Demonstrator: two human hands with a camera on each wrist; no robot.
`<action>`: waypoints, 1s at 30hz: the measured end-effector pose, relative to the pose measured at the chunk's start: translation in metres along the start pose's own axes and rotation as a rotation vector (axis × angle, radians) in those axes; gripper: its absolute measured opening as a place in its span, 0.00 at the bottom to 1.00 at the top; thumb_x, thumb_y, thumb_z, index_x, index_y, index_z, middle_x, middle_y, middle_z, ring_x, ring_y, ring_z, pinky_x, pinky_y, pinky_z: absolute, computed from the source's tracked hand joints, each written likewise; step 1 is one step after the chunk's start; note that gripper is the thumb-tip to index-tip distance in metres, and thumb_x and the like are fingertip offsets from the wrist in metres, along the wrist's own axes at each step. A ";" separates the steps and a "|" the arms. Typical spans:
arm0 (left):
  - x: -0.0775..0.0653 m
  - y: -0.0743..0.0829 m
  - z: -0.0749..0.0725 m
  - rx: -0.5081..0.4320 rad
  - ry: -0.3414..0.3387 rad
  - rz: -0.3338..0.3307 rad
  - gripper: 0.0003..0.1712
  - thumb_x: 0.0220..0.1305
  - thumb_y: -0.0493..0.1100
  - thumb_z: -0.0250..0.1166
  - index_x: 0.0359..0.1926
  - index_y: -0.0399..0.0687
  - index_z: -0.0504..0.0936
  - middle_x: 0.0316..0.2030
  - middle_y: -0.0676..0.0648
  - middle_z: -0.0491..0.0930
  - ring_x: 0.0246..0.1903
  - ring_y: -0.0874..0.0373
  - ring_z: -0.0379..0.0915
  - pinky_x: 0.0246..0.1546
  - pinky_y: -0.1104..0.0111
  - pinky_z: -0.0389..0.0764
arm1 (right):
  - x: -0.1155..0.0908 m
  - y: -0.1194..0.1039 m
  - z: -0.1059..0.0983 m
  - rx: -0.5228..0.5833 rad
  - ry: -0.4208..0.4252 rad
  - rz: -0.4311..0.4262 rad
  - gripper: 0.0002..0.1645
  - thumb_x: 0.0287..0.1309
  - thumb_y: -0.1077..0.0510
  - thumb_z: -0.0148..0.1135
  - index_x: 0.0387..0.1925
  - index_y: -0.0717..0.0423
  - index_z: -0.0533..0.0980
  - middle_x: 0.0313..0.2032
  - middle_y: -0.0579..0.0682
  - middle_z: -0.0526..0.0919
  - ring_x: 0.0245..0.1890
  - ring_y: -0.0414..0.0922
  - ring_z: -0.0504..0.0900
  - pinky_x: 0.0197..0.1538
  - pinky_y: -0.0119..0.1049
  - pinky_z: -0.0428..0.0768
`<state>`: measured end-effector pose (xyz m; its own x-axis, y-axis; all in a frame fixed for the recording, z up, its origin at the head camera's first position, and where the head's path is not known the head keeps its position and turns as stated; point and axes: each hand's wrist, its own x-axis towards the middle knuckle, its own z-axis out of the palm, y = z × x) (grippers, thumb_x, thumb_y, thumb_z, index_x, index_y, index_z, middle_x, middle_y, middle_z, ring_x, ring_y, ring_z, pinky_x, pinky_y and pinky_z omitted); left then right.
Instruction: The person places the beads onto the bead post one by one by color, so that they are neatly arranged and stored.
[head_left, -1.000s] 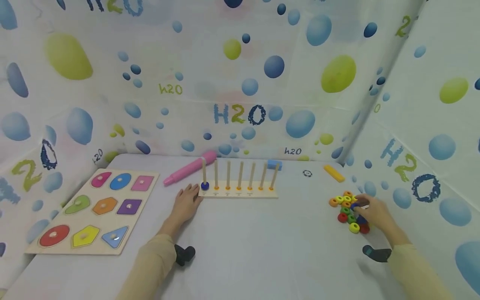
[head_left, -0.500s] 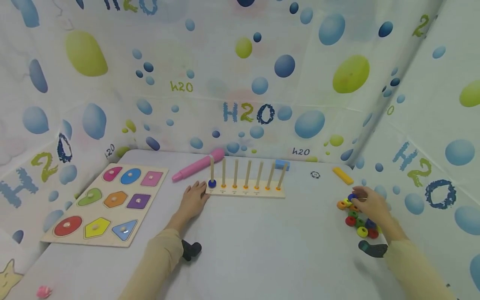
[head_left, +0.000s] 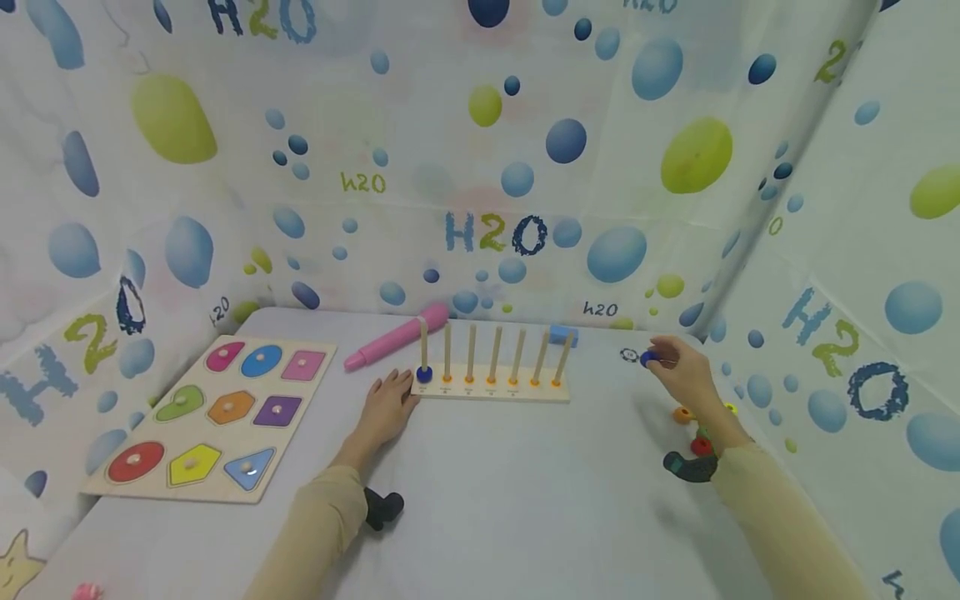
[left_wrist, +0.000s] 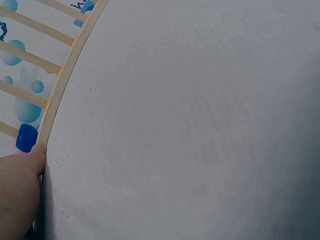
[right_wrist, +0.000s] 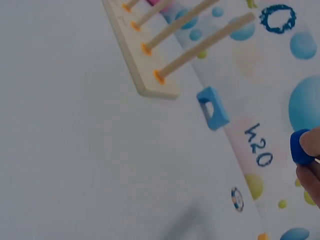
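Note:
A wooden peg board (head_left: 491, 392) with a row of upright pegs stands at the back middle of the table. One dark blue bead (head_left: 424, 375) sits at the foot of its leftmost peg. My left hand (head_left: 385, 410) lies at the board's left end, thumb against its edge in the left wrist view. Another blue bead (right_wrist: 300, 147) is pinched between thumb and fingers of my right hand (head_left: 682, 375), held above the table at the right. Behind that wrist, partly hidden, lies a pile of coloured beads, among them an orange bead (head_left: 681, 415) and a red bead (head_left: 702, 447).
A wooden shape puzzle (head_left: 213, 417) with knobbed pieces lies at the left. Behind the peg board are a pink tapered stick (head_left: 393, 340) and a blue block (head_left: 562, 335) with a cut-out. Patterned cloth walls (head_left: 420, 167) rise at the back and sides.
My right hand has picked a blue bead from the pile, lifted it and moved left and away from me. The left hand stays by the board while the head view shifts.

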<state>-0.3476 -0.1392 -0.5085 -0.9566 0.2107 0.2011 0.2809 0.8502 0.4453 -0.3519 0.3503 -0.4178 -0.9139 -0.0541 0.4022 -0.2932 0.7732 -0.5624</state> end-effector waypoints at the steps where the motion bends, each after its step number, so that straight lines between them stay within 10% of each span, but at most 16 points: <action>1: -0.001 -0.001 0.000 0.001 0.002 -0.001 0.30 0.69 0.45 0.54 0.65 0.32 0.63 0.66 0.36 0.62 0.67 0.38 0.49 0.67 0.45 0.44 | 0.003 -0.006 0.004 0.007 0.009 -0.013 0.22 0.60 0.65 0.60 0.55 0.63 0.70 0.47 0.61 0.80 0.47 0.56 0.80 0.50 0.47 0.78; 16: -0.005 -0.004 -0.004 0.003 0.024 -0.003 0.29 0.69 0.45 0.55 0.65 0.32 0.64 0.65 0.36 0.63 0.67 0.38 0.50 0.67 0.44 0.45 | 0.048 -0.107 0.069 0.172 0.087 -0.212 0.21 0.58 0.68 0.60 0.53 0.66 0.71 0.47 0.61 0.80 0.48 0.54 0.80 0.51 0.43 0.79; 30: -0.001 -0.003 0.003 0.001 0.028 0.017 0.29 0.69 0.46 0.55 0.65 0.32 0.65 0.65 0.37 0.64 0.67 0.39 0.51 0.67 0.45 0.46 | 0.072 -0.194 0.149 0.350 -0.059 -0.351 0.22 0.55 0.71 0.62 0.53 0.67 0.71 0.46 0.60 0.81 0.46 0.49 0.81 0.49 0.28 0.78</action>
<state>-0.3474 -0.1406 -0.5132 -0.9491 0.2118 0.2332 0.2974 0.8468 0.4410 -0.4031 0.1021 -0.3876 -0.7545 -0.3169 0.5747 -0.6534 0.4439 -0.6132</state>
